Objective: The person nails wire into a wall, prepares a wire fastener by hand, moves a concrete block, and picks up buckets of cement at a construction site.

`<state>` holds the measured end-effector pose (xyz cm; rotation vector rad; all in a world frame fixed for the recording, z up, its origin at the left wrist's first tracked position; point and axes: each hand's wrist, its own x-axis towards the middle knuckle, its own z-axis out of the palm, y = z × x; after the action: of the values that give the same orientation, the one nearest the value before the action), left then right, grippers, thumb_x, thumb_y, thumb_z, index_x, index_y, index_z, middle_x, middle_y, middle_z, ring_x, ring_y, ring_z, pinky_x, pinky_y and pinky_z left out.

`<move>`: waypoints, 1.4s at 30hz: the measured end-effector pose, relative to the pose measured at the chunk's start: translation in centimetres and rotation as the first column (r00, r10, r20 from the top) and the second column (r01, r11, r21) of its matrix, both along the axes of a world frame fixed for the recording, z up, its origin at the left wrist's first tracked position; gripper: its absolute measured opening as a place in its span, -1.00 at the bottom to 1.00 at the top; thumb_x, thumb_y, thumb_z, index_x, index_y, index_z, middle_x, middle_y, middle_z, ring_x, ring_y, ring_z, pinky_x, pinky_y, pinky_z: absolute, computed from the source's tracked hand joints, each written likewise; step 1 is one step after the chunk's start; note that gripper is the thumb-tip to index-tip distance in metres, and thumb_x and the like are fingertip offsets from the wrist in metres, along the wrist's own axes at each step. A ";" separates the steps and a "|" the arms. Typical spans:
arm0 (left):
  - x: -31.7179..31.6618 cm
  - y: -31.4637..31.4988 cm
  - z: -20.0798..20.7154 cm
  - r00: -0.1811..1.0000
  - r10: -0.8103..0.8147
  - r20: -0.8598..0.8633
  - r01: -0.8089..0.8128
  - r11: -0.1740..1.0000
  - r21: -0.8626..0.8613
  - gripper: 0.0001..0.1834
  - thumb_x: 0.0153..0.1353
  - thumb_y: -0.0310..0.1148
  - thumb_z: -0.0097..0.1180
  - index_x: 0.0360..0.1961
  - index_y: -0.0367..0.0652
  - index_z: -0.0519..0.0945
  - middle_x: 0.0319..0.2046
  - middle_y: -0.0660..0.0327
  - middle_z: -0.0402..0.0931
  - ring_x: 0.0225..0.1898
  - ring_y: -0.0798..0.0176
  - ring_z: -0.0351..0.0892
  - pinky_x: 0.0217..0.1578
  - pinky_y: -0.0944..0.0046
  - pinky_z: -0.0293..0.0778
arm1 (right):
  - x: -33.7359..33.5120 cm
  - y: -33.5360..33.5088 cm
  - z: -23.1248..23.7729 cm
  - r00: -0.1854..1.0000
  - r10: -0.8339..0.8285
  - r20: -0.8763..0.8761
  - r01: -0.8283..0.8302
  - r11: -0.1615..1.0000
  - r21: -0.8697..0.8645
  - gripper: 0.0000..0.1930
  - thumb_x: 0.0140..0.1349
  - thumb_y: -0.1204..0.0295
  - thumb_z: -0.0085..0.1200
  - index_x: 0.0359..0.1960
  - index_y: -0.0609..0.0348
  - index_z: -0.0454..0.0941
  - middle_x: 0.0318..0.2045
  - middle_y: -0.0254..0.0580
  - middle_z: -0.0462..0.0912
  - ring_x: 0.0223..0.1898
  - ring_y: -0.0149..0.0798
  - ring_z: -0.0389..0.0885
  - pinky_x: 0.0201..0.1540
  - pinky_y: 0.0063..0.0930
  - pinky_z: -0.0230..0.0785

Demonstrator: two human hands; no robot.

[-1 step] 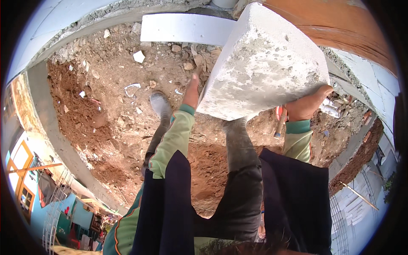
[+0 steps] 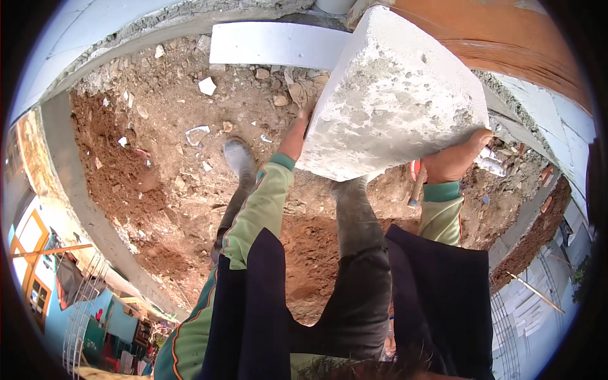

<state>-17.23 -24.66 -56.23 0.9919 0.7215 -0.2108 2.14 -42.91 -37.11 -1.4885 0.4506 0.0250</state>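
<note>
A big rough grey-white concrete block (image 2: 396, 95) is held up in front of me, over reddish dug earth. My left hand (image 2: 300, 130) presses against its left lower edge, mostly hidden behind the block. My right hand (image 2: 453, 158) grips its right lower corner from beneath. A hammer with a wooden handle (image 2: 416, 185) hangs just below my right hand; what holds it is hidden. My grey boot (image 2: 239, 157) stands on the soil below the block.
A flat white slab (image 2: 278, 44) lies at the far edge of the dirt pit (image 2: 158, 164). A grey concrete rim (image 2: 69, 190) curves along the left. Small stones and white shards litter the soil. An orange-brown surface (image 2: 506, 38) rises at upper right.
</note>
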 end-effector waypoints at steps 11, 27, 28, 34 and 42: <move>3.3 -3.8 1.4 0.976 0.215 -0.037 -0.210 0.972 0.101 -0.30 0.46 0.07 -0.23 0.33 -0.35 0.33 0.28 -0.13 0.34 0.30 0.01 0.31 0.31 0.17 0.15 | 4.4 -2.1 -4.1 0.989 0.144 0.008 -0.144 0.989 -0.038 -0.28 0.43 -0.18 -0.26 0.32 0.22 0.25 0.23 -0.10 0.40 0.21 -0.07 0.41 0.29 -0.11 0.27; 2.4 -4.7 0.7 0.978 0.063 -0.201 0.050 0.856 0.514 -0.10 0.40 0.21 -0.28 0.44 -0.38 0.02 0.44 -0.22 -0.01 0.46 -0.21 -0.05 0.42 0.05 -0.05 | 5.3 0.4 -4.1 0.978 0.209 -0.021 -0.183 0.796 -0.577 -0.09 0.43 -0.26 -0.49 0.40 0.43 0.14 0.44 0.09 0.16 0.45 -0.08 0.14 0.47 -0.34 -0.11; 2.0 -3.9 1.9 0.959 0.101 -0.266 0.051 0.859 0.509 -0.06 0.39 0.25 -0.28 0.45 -0.40 0.00 0.44 -0.25 -0.02 0.47 -0.22 -0.07 0.43 0.05 -0.08 | 4.8 -0.1 -3.5 0.971 0.230 -0.062 -0.224 0.790 -0.571 -0.11 0.43 -0.26 -0.46 0.42 0.40 0.11 0.45 0.08 0.15 0.45 -0.07 0.14 0.46 -0.31 -0.09; -6.4 6.9 9.1 0.951 -0.121 -0.284 0.291 0.657 0.696 -0.08 0.39 0.25 -0.25 0.40 -0.45 0.12 0.39 -0.30 0.07 0.47 -0.24 -0.06 0.43 0.02 -0.09 | -8.1 -6.4 2.9 0.965 0.002 -0.260 -0.073 0.962 -0.263 -0.20 0.44 -0.21 -0.32 0.45 0.19 0.06 0.37 0.04 0.29 0.36 -0.06 0.30 0.33 -0.18 0.15; -29.0 37.0 20.7 0.288 -0.631 -0.720 0.771 -0.293 0.565 -0.46 0.39 -0.02 -0.09 0.19 -0.22 0.46 0.17 -0.21 0.42 0.17 -0.30 0.41 0.19 -0.01 0.36 | -46.2 -18.1 18.8 0.720 -0.142 -0.679 -0.368 0.752 -0.547 -0.37 0.44 -0.03 -0.16 0.20 0.35 0.41 -0.02 0.10 0.61 -0.01 -0.04 0.57 0.07 -0.26 0.38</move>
<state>-46.22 12.33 -35.51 2.6171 0.0864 -1.1127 -44.07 -60.99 -18.32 -2.2072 1.0518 0.6177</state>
